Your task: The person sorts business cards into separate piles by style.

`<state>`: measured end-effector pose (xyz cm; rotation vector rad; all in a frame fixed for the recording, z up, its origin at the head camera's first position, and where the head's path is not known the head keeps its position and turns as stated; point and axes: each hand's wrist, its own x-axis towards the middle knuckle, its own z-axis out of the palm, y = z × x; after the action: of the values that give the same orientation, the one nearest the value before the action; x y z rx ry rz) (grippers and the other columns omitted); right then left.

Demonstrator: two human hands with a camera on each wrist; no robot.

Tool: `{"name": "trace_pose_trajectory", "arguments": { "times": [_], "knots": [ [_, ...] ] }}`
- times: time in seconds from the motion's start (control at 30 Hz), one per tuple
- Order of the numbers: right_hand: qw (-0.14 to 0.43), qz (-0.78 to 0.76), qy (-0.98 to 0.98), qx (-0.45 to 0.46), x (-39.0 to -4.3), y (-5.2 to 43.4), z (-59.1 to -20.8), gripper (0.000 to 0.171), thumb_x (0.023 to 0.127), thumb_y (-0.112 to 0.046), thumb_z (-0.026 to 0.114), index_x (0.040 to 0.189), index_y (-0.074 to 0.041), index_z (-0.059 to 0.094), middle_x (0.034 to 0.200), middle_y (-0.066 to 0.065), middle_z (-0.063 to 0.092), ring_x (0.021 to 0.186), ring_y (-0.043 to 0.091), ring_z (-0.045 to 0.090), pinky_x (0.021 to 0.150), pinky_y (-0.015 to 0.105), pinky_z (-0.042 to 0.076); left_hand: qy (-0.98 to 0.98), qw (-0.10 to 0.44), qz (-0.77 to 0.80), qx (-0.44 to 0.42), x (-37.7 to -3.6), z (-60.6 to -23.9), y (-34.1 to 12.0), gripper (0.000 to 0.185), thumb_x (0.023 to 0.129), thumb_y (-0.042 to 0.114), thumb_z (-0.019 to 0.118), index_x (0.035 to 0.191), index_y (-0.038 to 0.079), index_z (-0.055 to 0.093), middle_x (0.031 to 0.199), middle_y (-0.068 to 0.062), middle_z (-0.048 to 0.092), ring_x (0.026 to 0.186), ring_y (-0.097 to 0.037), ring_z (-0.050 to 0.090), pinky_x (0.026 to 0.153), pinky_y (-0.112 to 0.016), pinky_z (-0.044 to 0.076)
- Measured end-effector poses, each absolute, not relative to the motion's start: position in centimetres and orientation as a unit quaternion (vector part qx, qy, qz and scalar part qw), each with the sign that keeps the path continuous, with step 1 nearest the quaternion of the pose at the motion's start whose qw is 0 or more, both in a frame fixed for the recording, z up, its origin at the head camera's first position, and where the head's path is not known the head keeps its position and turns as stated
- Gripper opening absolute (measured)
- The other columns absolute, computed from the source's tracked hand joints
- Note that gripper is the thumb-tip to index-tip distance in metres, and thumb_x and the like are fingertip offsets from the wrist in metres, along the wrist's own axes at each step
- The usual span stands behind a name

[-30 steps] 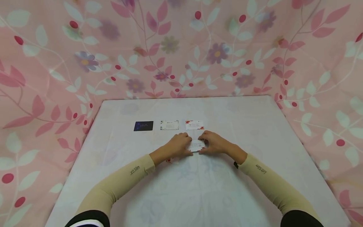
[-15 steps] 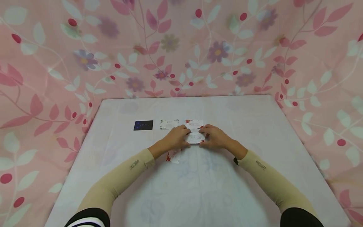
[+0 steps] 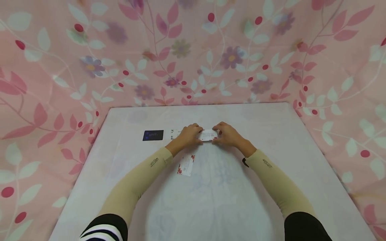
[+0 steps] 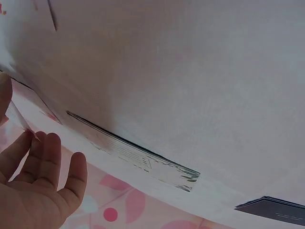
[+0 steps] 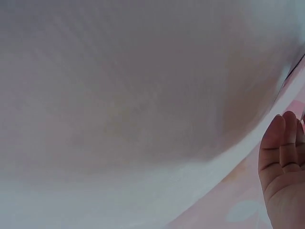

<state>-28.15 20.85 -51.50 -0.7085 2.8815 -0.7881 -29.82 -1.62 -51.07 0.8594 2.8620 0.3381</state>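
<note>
Both hands meet at the far middle of the worktop (image 3: 271, 134), where a white card (image 3: 208, 135) with red flowers is pinched between them: the left hand (image 3: 189, 134) grips its left end and the right hand (image 3: 227, 134) its right end, fingers curled over the edges. The card seems to sit where a row of cards runs; taking the dark card (image 3: 152, 135) as the mark, a pale card (image 3: 175, 133) lies just to its right, partly under the left hand, and the held card comes next to the right. Whether another card lies beneath the held one cannot be told. A spare card (image 3: 186, 164) with red corners lies nearer the person than the dark card, beside the left forearm.

To do this well, I would judge: keep the held card flat and low, square its long edges with the dark card's, match the gap between neighbours, and lift the fingers straight up so nothing drags.
</note>
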Motion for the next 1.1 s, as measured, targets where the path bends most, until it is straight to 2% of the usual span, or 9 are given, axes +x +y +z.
{"name": "trace_pose_trajectory", "arguments": {
  "times": [0.23, 0.4, 0.7, 0.87, 1.1],
  "knots": [
    [0.048, -0.261, 0.945, -0.193, -29.2, 20.8, -51.6, 0.058, 0.08, -0.027, 0.084, 0.128, -0.003, 0.063, 0.124, 0.019, 0.052, 0.101, 0.028, 0.058, 0.089, 0.041, 0.05, 0.955, 0.078, 0.106, 0.267, -31.3, -51.4, -0.9, 0.062, 0.082, 0.041, 0.08, 0.133, 0.011, 0.061, 0.126, -0.007, 0.061, 0.113, -0.022, 0.058, 0.097, -0.047, 0.048],
    [0.07, -0.278, 0.941, -0.178, -29.7, 20.9, -52.2, 0.057, 0.079, -0.026, 0.085, 0.127, -0.004, 0.065, 0.122, 0.02, 0.053, 0.102, 0.029, 0.054, 0.092, 0.042, 0.048, 0.955, 0.108, 0.11, 0.255, -31.5, -51.4, -0.8, 0.059, 0.084, 0.039, 0.078, 0.132, 0.011, 0.061, 0.123, -0.008, 0.059, 0.106, -0.021, 0.055, 0.096, -0.046, 0.047],
    [0.103, -0.292, 0.935, -0.171, -30.2, 21.0, -52.6, 0.056, 0.08, -0.027, 0.084, 0.128, -0.008, 0.064, 0.125, 0.02, 0.047, 0.104, 0.031, 0.054, 0.094, 0.043, 0.047, 0.954, 0.132, 0.109, 0.247, -31.6, -50.9, -0.7, 0.045, 0.084, 0.039, 0.079, 0.113, 0.009, 0.065, 0.109, -0.006, 0.056, 0.097, -0.022, 0.051, 0.092, -0.042, 0.045],
    [0.112, -0.294, 0.935, -0.165, -30.3, 21.1, -52.7, 0.059, 0.08, -0.028, 0.084, 0.131, -0.009, 0.063, 0.127, 0.019, 0.045, 0.107, 0.031, 0.052, 0.096, 0.044, 0.046, 0.954, 0.14, 0.1, 0.247, -32.0, -50.8, -0.5, 0.045, 0.083, 0.04, 0.079, 0.11, 0.009, 0.065, 0.112, -0.007, 0.056, 0.098, -0.022, 0.052, 0.092, -0.043, 0.046],
    [0.111, -0.298, 0.933, -0.165, -30.4, 21.2, -52.9, 0.059, 0.078, -0.028, 0.085, 0.129, -0.009, 0.063, 0.127, 0.018, 0.046, 0.108, 0.03, 0.052, 0.097, 0.044, 0.046, 0.953, 0.14, 0.111, 0.246, -32.1, -50.7, -0.7, 0.051, 0.082, 0.04, 0.08, 0.118, 0.007, 0.067, 0.118, -0.008, 0.057, 0.103, -0.023, 0.053, 0.096, -0.045, 0.045]
  ]
}}
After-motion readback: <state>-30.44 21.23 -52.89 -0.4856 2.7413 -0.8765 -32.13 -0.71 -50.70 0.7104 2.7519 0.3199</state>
